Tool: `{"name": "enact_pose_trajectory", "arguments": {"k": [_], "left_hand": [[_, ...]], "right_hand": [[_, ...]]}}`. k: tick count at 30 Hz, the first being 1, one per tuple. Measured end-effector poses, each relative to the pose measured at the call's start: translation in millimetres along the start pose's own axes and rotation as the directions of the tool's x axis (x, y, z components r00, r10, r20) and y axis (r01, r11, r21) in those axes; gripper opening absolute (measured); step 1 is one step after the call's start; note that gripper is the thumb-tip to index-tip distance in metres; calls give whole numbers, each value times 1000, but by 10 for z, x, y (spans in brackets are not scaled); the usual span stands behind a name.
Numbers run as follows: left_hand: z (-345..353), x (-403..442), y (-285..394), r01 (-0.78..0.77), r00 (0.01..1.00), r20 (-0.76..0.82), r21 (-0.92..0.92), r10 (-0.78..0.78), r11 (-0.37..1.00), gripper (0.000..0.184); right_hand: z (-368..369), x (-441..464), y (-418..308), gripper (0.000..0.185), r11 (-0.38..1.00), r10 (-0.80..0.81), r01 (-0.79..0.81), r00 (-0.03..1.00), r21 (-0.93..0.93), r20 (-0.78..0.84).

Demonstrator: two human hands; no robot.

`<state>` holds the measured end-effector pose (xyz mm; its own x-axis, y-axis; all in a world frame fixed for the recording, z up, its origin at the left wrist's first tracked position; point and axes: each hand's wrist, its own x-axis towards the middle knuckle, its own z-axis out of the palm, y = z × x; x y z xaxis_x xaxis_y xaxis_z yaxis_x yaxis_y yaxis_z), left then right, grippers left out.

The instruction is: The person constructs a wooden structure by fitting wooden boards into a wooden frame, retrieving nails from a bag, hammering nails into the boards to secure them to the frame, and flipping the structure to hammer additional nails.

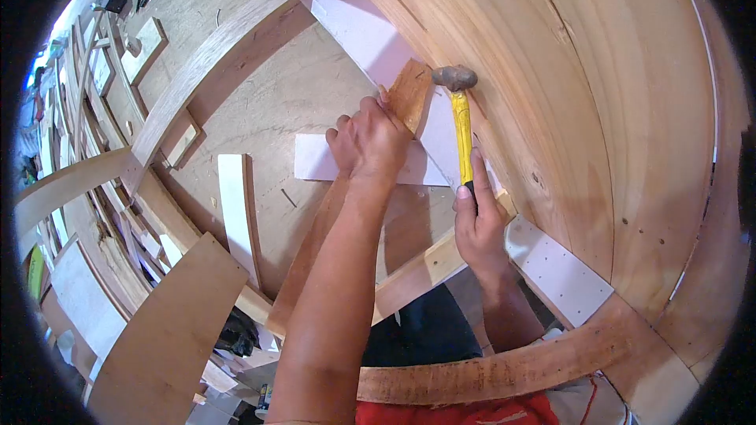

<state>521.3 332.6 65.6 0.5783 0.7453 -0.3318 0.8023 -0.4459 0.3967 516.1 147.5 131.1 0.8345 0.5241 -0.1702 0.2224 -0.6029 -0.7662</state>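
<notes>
My left hand [368, 138] is closed around a long brown wooden strip [411, 93]. The strip's upper end leans against the wooden frame, and its lower part runs beneath my forearm. A thin dark line, perhaps a nail, shows near that upper end. In my right hand [482, 228] is a hammer [461, 126] with a yellow handle, its fingers wrapped around the black grip. The hammer's metal head is just right of the strip's end; whether it touches anything, I cannot tell. White-faced boards [358, 27] lie behind and below the strip.
A large wooden panel [598, 110] rises on the right. Curved wooden frame pieces [213, 71] surround the work, with a short white-topped piece [235, 205] inside. A nailed white plate [557, 270] joins the frame at lower right. Scrap strips [94, 118] are piled at left.
</notes>
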Motion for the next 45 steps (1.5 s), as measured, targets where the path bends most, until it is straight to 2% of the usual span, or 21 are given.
{"name": "enact_pose_trajectory", "arguments": {"k": [1, 4, 7, 9, 12, 13, 16, 18, 26, 29, 40, 43, 45], "left_hand": [[22, -8, -1, -6, 1000, -27, -15, 5, 1000, 40], [99, -16, -32, -17, 994, -105, -37, 13, 999, 38], [104, -14, -42, -26, 994, -107, -53, 20, 998, 37], [72, -6, -60, -15, 999, -51, -114, 9, 993, 39], [95, 10, -77, -36, 995, -95, -137, 24, 990, 41], [88, 17, -75, -73, 990, -132, -109, 58, 991, 41], [0, -44, -136, -160, 966, -210, -20, 152, 987, 41], [-79, -124, -168, -192, 950, -246, 34, 194, 981, 40], [41, -258, -137, -85, 986, -148, -12, 82, 996, 29], [32, -256, -146, -73, 988, -139, -16, 70, 997, 29], [18, -247, -135, -40, 996, -79, -61, 35, 997, 27], [14, -243, -140, -24, 998, -55, -82, 20, 996, 27], [15, -236, -130, -9, 999, -48, -87, 5, 996, 27]], "right_hand": [[-17, -32, -12, 53, 999, 48, -48, 999, 2, 17], [70, -55, 88, 54, 995, -83, 85, 995, 48, -59], [98, -51, 94, 54, 993, -104, 107, 993, 58, -52], [123, -49, 71, 54, 992, -95, 99, 994, 72, -58], [100, -52, 50, 55, 998, -30, 32, 999, 50, -31], [78, -41, 54, 55, 999, 1, -1, 1000, 32, -14], [89, -26, 167, 55, 997, -60, 62, 997, 38, -53], [77, -39, 179, 55, 996, -11, 15, 999, 85, -52], [41, 20, 168, 53, 998, 12, -11, 1000, 54, -20], [71, 68, 175, 52, 995, -89, 90, 995, 30, -54], [28, 14, 53, 52, 955, -292, 283, 950, -85, -112], [31, 35, 42, 52, 964, -252, 244, 965, -102, -69], [70, 48, 86, 52, 957, -280, 271, 956, -100, -89]]}}
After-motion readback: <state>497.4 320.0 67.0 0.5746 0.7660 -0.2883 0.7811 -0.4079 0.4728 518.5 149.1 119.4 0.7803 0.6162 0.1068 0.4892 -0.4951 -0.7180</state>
